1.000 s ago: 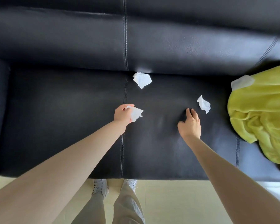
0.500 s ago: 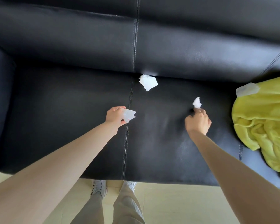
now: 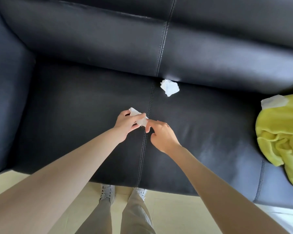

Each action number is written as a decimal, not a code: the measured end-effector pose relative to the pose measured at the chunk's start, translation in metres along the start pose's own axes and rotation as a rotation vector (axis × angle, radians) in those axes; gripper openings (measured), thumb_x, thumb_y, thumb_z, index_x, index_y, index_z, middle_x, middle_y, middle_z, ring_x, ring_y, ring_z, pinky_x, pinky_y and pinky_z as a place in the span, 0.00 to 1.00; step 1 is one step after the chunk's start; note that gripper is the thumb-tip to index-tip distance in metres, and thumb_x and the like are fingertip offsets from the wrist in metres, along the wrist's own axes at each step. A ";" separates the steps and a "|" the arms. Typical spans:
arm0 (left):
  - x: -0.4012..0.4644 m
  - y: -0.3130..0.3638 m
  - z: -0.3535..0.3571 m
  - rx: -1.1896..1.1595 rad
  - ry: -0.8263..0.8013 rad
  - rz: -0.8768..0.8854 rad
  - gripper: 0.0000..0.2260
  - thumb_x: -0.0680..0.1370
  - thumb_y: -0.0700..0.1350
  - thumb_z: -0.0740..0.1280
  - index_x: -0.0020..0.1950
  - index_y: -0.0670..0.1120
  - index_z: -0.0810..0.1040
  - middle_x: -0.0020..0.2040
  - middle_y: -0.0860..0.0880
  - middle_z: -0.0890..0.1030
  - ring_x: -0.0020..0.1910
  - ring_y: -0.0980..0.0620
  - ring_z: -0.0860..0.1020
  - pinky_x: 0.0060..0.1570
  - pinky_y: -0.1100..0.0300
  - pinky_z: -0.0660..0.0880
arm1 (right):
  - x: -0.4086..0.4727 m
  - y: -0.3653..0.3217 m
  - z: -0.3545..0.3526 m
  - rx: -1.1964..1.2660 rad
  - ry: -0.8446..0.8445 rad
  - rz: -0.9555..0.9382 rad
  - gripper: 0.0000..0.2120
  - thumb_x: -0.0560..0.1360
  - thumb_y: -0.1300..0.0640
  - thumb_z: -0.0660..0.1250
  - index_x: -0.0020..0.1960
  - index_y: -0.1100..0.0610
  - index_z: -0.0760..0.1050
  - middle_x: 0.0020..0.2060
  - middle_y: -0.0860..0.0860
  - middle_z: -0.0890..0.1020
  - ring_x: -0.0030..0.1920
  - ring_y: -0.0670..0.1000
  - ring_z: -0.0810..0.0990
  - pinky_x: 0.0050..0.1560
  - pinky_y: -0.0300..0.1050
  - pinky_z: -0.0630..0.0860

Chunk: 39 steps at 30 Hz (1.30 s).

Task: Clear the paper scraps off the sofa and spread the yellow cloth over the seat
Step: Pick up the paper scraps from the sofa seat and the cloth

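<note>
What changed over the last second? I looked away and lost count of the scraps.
The right hand picked a scrap off the seat and carried it left to the left hand, which holds the paper. One scrap by the backrest and the yellow cloth stayed put.

You face a black leather sofa (image 3: 95, 92), stitched seams dividing its cushions, daylight glinting off the backrest; pale cream floor tiles (image 3: 179, 210) show below its front edge.

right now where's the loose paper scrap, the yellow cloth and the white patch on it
loose paper scrap (image 3: 169, 87), head view, middle of the crumpled wad by the backrest
yellow cloth (image 3: 281, 132), head view, bunched folds at the seat's right end
white patch (image 3: 274, 101), head view, its centre
</note>
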State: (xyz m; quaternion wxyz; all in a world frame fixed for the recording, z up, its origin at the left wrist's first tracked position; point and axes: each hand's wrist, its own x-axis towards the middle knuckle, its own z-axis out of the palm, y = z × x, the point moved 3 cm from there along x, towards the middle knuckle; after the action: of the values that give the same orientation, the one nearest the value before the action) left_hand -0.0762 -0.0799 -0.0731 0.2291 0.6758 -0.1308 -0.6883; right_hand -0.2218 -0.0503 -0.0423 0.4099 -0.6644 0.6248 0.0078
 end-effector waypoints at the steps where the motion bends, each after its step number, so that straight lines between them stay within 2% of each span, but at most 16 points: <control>1: -0.001 -0.001 -0.002 0.012 0.007 0.016 0.24 0.70 0.37 0.75 0.63 0.42 0.72 0.56 0.45 0.80 0.54 0.49 0.81 0.53 0.57 0.79 | 0.002 0.005 -0.004 0.043 0.002 0.042 0.20 0.66 0.71 0.55 0.49 0.51 0.74 0.56 0.50 0.80 0.48 0.56 0.77 0.47 0.44 0.73; 2: 0.000 -0.002 -0.005 0.029 0.015 0.029 0.24 0.69 0.32 0.74 0.63 0.42 0.71 0.56 0.44 0.80 0.54 0.48 0.81 0.51 0.59 0.79 | 0.004 0.009 -0.008 0.073 0.012 0.077 0.21 0.66 0.71 0.54 0.48 0.50 0.74 0.57 0.49 0.80 0.44 0.54 0.76 0.43 0.45 0.74; 3: 0.000 -0.003 -0.008 0.058 0.021 0.035 0.24 0.69 0.29 0.72 0.63 0.41 0.72 0.57 0.44 0.80 0.53 0.48 0.80 0.49 0.61 0.79 | 0.007 0.014 -0.013 0.091 0.035 0.103 0.21 0.66 0.71 0.53 0.49 0.51 0.75 0.59 0.47 0.79 0.45 0.54 0.77 0.43 0.45 0.75; 6: 0.003 -0.010 -0.017 0.154 0.052 0.028 0.24 0.69 0.29 0.69 0.63 0.41 0.73 0.56 0.45 0.80 0.51 0.49 0.79 0.46 0.63 0.78 | 0.019 0.032 -0.031 0.101 0.180 0.170 0.22 0.68 0.71 0.54 0.53 0.54 0.76 0.64 0.46 0.74 0.58 0.52 0.75 0.45 0.44 0.73; 8: 0.005 -0.015 -0.024 0.182 0.062 0.009 0.23 0.70 0.30 0.67 0.63 0.42 0.73 0.53 0.46 0.80 0.50 0.49 0.79 0.52 0.59 0.78 | 0.030 0.042 -0.039 0.088 0.232 0.226 0.23 0.69 0.70 0.56 0.59 0.54 0.74 0.66 0.48 0.70 0.64 0.52 0.69 0.50 0.46 0.74; 12: 0.004 -0.020 -0.037 0.251 0.073 -0.005 0.22 0.70 0.31 0.63 0.63 0.44 0.74 0.48 0.49 0.79 0.48 0.49 0.77 0.61 0.52 0.75 | 0.055 0.045 -0.048 0.010 0.187 0.259 0.31 0.71 0.67 0.58 0.72 0.49 0.66 0.76 0.48 0.55 0.75 0.51 0.53 0.68 0.52 0.66; 16: 0.003 -0.022 -0.044 0.275 0.067 -0.008 0.22 0.71 0.32 0.62 0.63 0.45 0.73 0.51 0.48 0.79 0.49 0.49 0.77 0.57 0.54 0.75 | 0.073 0.038 -0.049 -0.045 0.082 0.305 0.35 0.72 0.65 0.57 0.77 0.49 0.56 0.78 0.45 0.49 0.77 0.47 0.44 0.74 0.51 0.56; 19: 0.004 -0.021 -0.044 0.256 0.069 -0.012 0.20 0.73 0.34 0.60 0.64 0.46 0.73 0.54 0.47 0.77 0.49 0.49 0.75 0.54 0.56 0.74 | 0.073 0.031 -0.041 -0.061 0.078 0.345 0.32 0.73 0.65 0.57 0.76 0.54 0.58 0.77 0.47 0.56 0.77 0.48 0.50 0.74 0.48 0.53; 21: 0.004 -0.020 -0.043 0.221 0.088 -0.035 0.19 0.75 0.38 0.59 0.66 0.46 0.72 0.55 0.47 0.76 0.52 0.49 0.74 0.59 0.52 0.74 | 0.067 0.024 -0.036 -0.061 0.166 0.362 0.27 0.73 0.66 0.58 0.72 0.58 0.65 0.73 0.49 0.65 0.73 0.51 0.61 0.72 0.46 0.57; 23: 0.001 -0.020 -0.041 0.138 0.092 -0.062 0.15 0.78 0.40 0.58 0.64 0.48 0.72 0.55 0.48 0.76 0.50 0.50 0.75 0.54 0.53 0.76 | 0.058 0.017 -0.028 -0.071 0.275 0.336 0.24 0.72 0.67 0.58 0.68 0.59 0.71 0.68 0.51 0.71 0.68 0.54 0.68 0.68 0.45 0.61; 25: -0.001 -0.020 -0.039 0.064 0.097 -0.089 0.11 0.79 0.43 0.58 0.60 0.47 0.74 0.55 0.48 0.78 0.50 0.49 0.77 0.50 0.55 0.76 | 0.046 0.010 -0.018 -0.056 0.380 0.267 0.22 0.71 0.68 0.58 0.64 0.59 0.74 0.64 0.52 0.75 0.63 0.55 0.72 0.65 0.45 0.62; 27: -0.001 -0.022 -0.038 0.008 0.098 -0.113 0.14 0.78 0.44 0.57 0.60 0.45 0.76 0.60 0.44 0.79 0.54 0.46 0.79 0.52 0.54 0.77 | 0.032 0.003 -0.010 -0.004 0.484 0.185 0.19 0.71 0.68 0.59 0.60 0.60 0.76 0.58 0.52 0.78 0.58 0.55 0.73 0.62 0.46 0.65; 30: -0.005 -0.022 -0.036 -0.136 0.104 -0.122 0.14 0.81 0.49 0.58 0.63 0.47 0.75 0.60 0.47 0.79 0.57 0.47 0.79 0.52 0.54 0.77 | 0.011 -0.010 -0.001 0.131 0.604 0.114 0.07 0.74 0.65 0.63 0.50 0.58 0.77 0.47 0.50 0.79 0.48 0.53 0.74 0.51 0.44 0.71; 33: -0.008 -0.021 -0.033 -0.195 0.047 -0.099 0.17 0.81 0.56 0.59 0.63 0.47 0.73 0.56 0.47 0.80 0.50 0.50 0.80 0.46 0.57 0.78 | 0.002 -0.017 0.005 0.340 0.575 0.189 0.04 0.75 0.60 0.66 0.46 0.54 0.72 0.40 0.46 0.77 0.45 0.49 0.75 0.45 0.39 0.72; 36: -0.011 -0.020 -0.030 -0.172 -0.018 -0.075 0.17 0.79 0.58 0.61 0.60 0.48 0.74 0.53 0.47 0.80 0.51 0.50 0.81 0.44 0.57 0.79 | -0.002 -0.018 0.011 0.616 0.499 0.303 0.09 0.75 0.59 0.67 0.54 0.51 0.73 0.41 0.46 0.78 0.43 0.43 0.77 0.42 0.29 0.71; 39: -0.011 -0.020 -0.030 -0.103 -0.053 -0.053 0.19 0.77 0.60 0.64 0.61 0.49 0.74 0.57 0.49 0.79 0.54 0.51 0.80 0.49 0.55 0.79 | 0.000 -0.022 0.022 0.584 0.368 0.276 0.07 0.76 0.59 0.65 0.53 0.53 0.78 0.46 0.48 0.79 0.44 0.44 0.77 0.41 0.26 0.69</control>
State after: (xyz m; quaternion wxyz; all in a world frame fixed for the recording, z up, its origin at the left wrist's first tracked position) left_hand -0.0497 -0.0541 -0.0751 0.2417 0.6478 -0.0832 -0.7176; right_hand -0.1929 -0.0405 -0.0451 0.4581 -0.4190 0.7477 -0.2354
